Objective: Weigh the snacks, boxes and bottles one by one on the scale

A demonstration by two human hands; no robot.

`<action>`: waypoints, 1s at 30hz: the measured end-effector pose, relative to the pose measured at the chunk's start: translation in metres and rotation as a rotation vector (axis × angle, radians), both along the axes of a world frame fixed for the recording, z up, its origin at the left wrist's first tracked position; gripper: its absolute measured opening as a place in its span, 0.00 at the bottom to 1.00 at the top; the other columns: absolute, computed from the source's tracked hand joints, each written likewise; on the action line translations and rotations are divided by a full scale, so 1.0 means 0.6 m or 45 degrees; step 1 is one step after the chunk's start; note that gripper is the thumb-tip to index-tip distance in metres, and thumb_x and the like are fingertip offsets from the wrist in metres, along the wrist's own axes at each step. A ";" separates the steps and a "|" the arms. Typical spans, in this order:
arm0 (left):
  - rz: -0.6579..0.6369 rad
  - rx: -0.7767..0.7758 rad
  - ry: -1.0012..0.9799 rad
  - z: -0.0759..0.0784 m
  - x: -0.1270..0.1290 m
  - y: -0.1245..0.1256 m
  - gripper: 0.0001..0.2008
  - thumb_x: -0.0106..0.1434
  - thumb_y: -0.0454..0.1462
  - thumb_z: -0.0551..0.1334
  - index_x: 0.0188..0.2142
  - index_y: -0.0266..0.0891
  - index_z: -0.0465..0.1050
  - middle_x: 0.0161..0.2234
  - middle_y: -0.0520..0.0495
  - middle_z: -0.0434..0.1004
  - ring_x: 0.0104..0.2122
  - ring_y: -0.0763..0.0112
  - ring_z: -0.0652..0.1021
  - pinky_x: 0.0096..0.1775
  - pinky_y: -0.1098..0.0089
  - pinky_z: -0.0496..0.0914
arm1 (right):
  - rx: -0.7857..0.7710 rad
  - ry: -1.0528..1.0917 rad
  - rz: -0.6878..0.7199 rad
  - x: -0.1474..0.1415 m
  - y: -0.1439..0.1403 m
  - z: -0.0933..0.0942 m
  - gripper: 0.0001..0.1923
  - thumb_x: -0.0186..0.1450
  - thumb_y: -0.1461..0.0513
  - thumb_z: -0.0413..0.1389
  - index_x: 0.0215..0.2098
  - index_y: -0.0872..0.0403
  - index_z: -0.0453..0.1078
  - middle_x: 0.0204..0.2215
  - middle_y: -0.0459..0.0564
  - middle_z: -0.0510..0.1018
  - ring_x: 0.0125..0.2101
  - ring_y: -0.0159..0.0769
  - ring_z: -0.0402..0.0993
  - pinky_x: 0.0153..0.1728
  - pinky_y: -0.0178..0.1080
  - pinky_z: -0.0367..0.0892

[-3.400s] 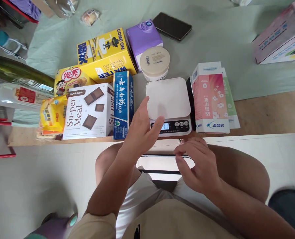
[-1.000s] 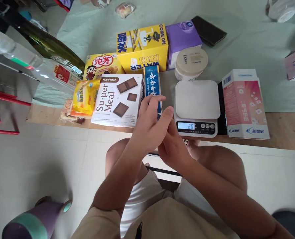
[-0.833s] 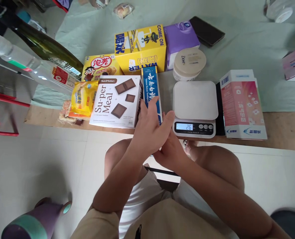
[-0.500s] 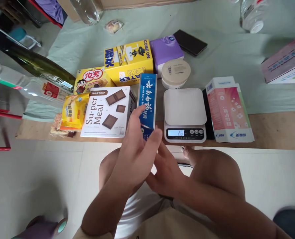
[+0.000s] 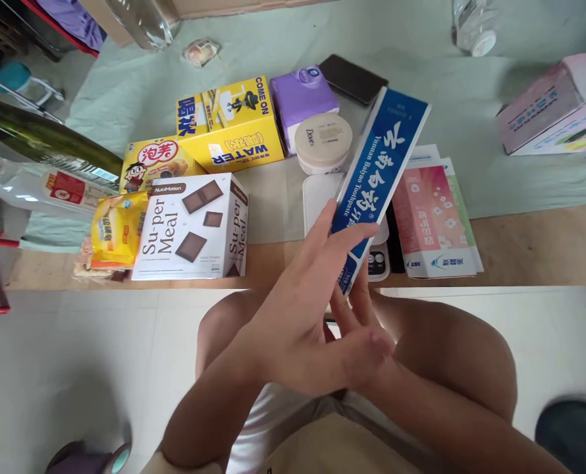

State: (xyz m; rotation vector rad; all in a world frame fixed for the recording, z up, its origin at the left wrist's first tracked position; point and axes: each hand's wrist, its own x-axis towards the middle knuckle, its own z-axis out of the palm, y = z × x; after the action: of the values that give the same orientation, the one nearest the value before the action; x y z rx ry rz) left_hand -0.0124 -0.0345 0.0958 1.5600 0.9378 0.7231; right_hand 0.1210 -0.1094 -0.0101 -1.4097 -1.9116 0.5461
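A blue toothpaste box [image 5: 376, 168], lettered Yunnan Baiyao Toothpaste, is held tilted, its top end leaning right. My left hand [image 5: 297, 309] is closed around its lower part, with one finger across the front. Below it, my right hand [image 5: 367, 332] has its fingertips on the box's bottom end; my left hand partly covers it. Behind the box sits a white kitchen scale [image 5: 317, 197], its display hidden. A round Dove tub [image 5: 323, 141] stands beyond the scale. To the left is a white Su-per Meal box [image 5: 187, 227] with chocolate pictures.
Left on the table are a yellow snack packet [image 5: 118, 227], a cream-puff box [image 5: 157, 158], a yellow WATER box [image 5: 231, 128] and lying bottles [image 5: 66, 187]. A purple pack [image 5: 303, 99] and black phone [image 5: 353, 79] lie behind. Pink boxes [image 5: 434, 217] sit right of the scale.
The toothpaste box has left its place beside the Su-per Meal box and moved right and up, tilting over the scale. Both hands have moved right with it. The view has shifted slightly.
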 end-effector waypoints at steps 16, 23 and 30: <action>0.186 0.052 -0.327 -0.072 0.045 0.085 0.24 0.73 0.57 0.60 0.60 0.51 0.72 0.69 0.50 0.71 0.74 0.57 0.67 0.76 0.57 0.61 | 0.177 0.083 -0.100 0.071 0.069 0.035 0.38 0.75 0.63 0.52 0.80 0.42 0.47 0.81 0.57 0.47 0.79 0.55 0.50 0.72 0.62 0.69; 0.395 0.117 -0.236 -0.069 0.014 0.083 0.22 0.69 0.60 0.63 0.53 0.54 0.77 0.70 0.55 0.71 0.76 0.55 0.63 0.76 0.54 0.57 | 0.286 0.303 -0.129 0.110 0.073 0.059 0.27 0.78 0.58 0.45 0.73 0.37 0.60 0.73 0.50 0.66 0.74 0.47 0.64 0.72 0.58 0.70; 0.428 0.098 -0.184 -0.074 0.011 0.083 0.19 0.72 0.56 0.60 0.54 0.54 0.77 0.70 0.57 0.73 0.76 0.55 0.64 0.75 0.58 0.59 | 0.301 0.187 -0.109 0.094 0.072 0.040 0.25 0.78 0.57 0.43 0.71 0.47 0.61 0.71 0.57 0.68 0.74 0.50 0.64 0.74 0.65 0.65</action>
State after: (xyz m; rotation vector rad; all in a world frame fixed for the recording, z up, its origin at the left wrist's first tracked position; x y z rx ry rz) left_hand -0.0059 0.0154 0.0517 1.4093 1.0862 1.1052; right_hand 0.1772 -0.0664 0.0137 -1.2571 -1.7285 0.3586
